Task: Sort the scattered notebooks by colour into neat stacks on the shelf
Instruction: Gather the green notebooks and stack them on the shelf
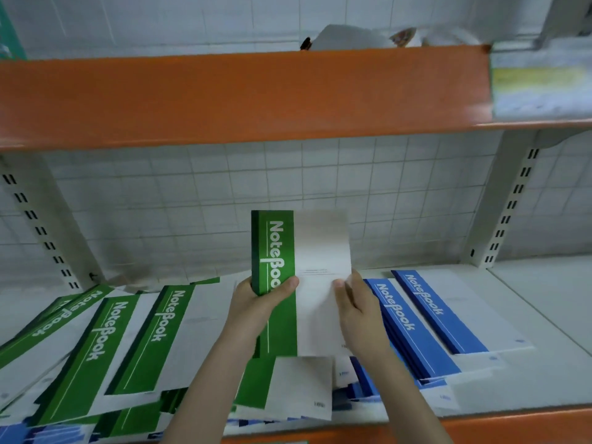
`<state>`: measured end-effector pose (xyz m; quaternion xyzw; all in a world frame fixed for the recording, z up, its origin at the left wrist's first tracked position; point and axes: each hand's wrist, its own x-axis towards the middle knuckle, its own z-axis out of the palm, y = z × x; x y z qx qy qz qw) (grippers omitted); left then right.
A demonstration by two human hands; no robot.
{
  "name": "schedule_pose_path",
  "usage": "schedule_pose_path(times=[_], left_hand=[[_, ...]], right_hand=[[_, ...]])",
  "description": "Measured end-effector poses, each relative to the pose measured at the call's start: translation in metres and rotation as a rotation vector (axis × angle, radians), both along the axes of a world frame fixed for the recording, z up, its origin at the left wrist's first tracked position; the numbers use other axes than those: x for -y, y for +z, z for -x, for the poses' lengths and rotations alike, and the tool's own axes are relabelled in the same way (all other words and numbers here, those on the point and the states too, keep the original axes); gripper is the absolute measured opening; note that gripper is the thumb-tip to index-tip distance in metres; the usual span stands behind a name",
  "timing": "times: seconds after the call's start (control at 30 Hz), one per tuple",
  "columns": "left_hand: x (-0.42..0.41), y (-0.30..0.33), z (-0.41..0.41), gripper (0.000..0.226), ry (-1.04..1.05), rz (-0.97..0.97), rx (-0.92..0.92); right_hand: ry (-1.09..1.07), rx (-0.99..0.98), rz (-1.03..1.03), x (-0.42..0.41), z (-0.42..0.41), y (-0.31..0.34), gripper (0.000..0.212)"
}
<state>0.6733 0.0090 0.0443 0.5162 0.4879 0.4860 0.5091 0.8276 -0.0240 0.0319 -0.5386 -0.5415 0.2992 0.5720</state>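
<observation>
My left hand [256,302] grips the green-and-white paper notebook [299,277] by its spine at frame centre; my right hand [355,306] pinches its right edge, I think. It's raised above the white shelf board [544,315]. I'd square it onto the loose green notebooks [128,341] lower left, away from the blue notebooks [426,318] at right.

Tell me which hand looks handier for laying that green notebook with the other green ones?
Probably the left hand: it grips the green notebook by its green edge, and the green notebooks lie on its side. The right hand borders the blue notebooks.
</observation>
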Motion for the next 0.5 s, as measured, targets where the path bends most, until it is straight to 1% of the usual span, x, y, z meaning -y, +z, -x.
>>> schedule_pose_path(times=[0.1,0.17,0.23,0.33,0.5], left_hand=[[-0.005,0.005,-0.009,0.029,-0.114,0.085,-0.108],[-0.007,0.004,-0.022,0.024,-0.131,0.085,-0.184],[-0.008,0.000,-0.039,0.027,-0.133,0.053,-0.255],[-0.007,-0.005,-0.071,0.034,-0.220,0.016,-0.358],[0.008,-0.014,-0.137,0.029,-0.364,0.032,-0.357]], right_hand=[[-0.096,-0.007,0.181,0.001,-0.015,0.002,0.025],[-0.174,-0.037,0.285,0.006,-0.027,0.000,0.023],[-0.246,-0.093,0.354,0.014,-0.040,-0.002,0.022],[-0.365,-0.120,0.417,0.030,-0.062,-0.006,0.022],[-0.549,-0.136,0.408,0.068,-0.117,-0.010,0.022]])
